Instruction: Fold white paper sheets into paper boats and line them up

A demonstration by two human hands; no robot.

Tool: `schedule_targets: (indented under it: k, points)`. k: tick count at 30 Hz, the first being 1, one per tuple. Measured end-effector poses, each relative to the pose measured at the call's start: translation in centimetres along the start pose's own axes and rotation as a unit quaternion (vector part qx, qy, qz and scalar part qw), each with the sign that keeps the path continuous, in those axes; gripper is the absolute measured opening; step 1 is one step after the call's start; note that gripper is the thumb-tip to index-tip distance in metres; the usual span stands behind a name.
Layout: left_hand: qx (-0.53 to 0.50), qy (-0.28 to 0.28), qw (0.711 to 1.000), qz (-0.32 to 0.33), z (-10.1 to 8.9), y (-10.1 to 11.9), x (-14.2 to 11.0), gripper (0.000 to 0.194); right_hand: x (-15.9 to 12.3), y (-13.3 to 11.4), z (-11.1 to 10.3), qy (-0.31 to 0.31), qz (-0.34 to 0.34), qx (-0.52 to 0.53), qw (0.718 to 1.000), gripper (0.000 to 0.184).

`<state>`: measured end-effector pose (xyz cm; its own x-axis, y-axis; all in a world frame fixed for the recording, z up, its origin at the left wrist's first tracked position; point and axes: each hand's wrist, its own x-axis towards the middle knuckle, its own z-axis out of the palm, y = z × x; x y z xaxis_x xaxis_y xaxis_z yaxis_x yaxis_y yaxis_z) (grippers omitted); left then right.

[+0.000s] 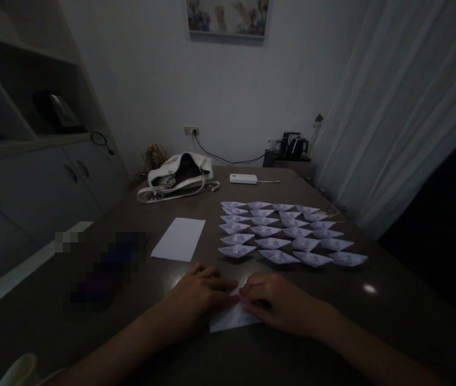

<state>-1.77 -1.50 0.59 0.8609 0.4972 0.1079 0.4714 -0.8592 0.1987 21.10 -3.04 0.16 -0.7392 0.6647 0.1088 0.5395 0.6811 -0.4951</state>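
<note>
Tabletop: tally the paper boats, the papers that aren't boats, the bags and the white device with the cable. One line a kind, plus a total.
Paper boats: 24
Papers not boats: 2, one lying flat (sheet or stack, unclear), one being worked on
White bag: 1
White device: 1
Total: 28

Contents of the worktop (171, 284): paper boats (265, 231), twenty-four (six rows of four), towards the right edge; flat white paper (179, 238), one rectangle (sheet or stack, indistinguishable), left of centre; paper being folded (234, 317), one piece, towards the near edge; white bag (182, 174), one, by the far left corner; white device (243, 178), one, near the far edge.
</note>
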Motion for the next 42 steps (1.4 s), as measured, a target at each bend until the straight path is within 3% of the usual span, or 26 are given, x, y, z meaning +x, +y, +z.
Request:
schedule_targets:
  k: [5, 14, 20, 26, 32, 37, 42]
  points:
    - [0.002, 0.007, 1.000, -0.003, 0.1, 0.0, 0.0, 0.031, 1.7, 1.0, -0.1, 0.083, 0.047, -0.067, 0.993, 0.004]
    - [-0.013, -0.013, 1.000, -0.024, -1.1, 0.8, 0.1, 0.028, 3.9, 1.2, -0.9, -0.003, -0.013, -0.170, 0.985, 0.007]
    - [-0.014, -0.010, 1.000, -0.013, -0.8, 0.4, 0.2, 0.028, 1.8, 1.4, -1.3, -0.020, -0.002, -0.131, 0.991, 0.011]
    - [-0.013, 0.011, 1.000, -0.005, -0.1, 0.1, 0.0, 0.030, -2.2, 1.5, -1.0, -0.017, 0.064, -0.042, 0.997, 0.017]
    - [-0.065, -0.017, 0.998, 0.003, -0.5, 0.6, -0.3, 0.026, -3.2, 0.2, -1.0, 0.054, 0.083, 0.006, 0.995, 0.017]
    - [-0.133, -0.043, 0.990, -0.019, -0.8, 0.4, -0.5, 0.053, -1.9, -0.6, -1.5, -0.028, 0.019, 0.018, 0.999, 0.046]
    - [-0.172, -0.051, 0.983, -0.034, -0.8, 0.3, -0.8, 0.050, -1.0, -0.5, -2.2, -0.088, 0.020, -0.011, 0.996, 0.041]
